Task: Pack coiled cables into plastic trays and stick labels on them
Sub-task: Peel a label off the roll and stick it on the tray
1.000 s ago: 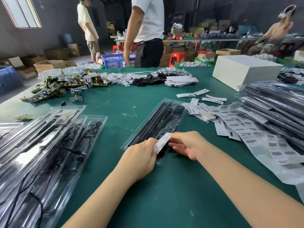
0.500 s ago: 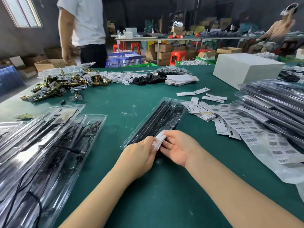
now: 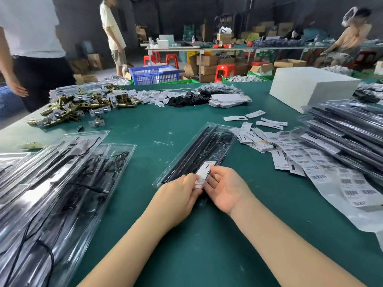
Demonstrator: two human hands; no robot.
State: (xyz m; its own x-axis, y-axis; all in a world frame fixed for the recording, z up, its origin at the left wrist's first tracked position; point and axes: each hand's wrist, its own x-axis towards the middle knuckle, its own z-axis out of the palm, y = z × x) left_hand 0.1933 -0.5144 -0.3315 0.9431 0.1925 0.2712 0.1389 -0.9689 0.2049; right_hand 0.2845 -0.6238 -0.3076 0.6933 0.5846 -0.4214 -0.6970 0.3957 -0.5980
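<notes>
A long clear plastic tray (image 3: 209, 141) with black rods and a coiled cable inside lies on the green table (image 3: 186, 245), angled away from me. At its near end my left hand (image 3: 178, 197) and my right hand (image 3: 226, 187) both hold a small white label (image 3: 204, 172) over the tray. The left hand pinches the label's lower end. The right hand, palm turned up, pinches its right edge with thumb and fingertips.
Stacks of packed trays lie at the left (image 3: 51, 193) and right (image 3: 348, 137). Barcode label sheets (image 3: 323, 168) and loose white cards (image 3: 255, 137) spread beside my right arm. Brass hardware (image 3: 78, 108) and a white box (image 3: 310, 88) sit farther back. A person (image 3: 31, 48) stands at the table's left.
My right hand turned palm up and shifted its fingers along the label. The label now stands a little higher over the tray. The standing person walked left.
</notes>
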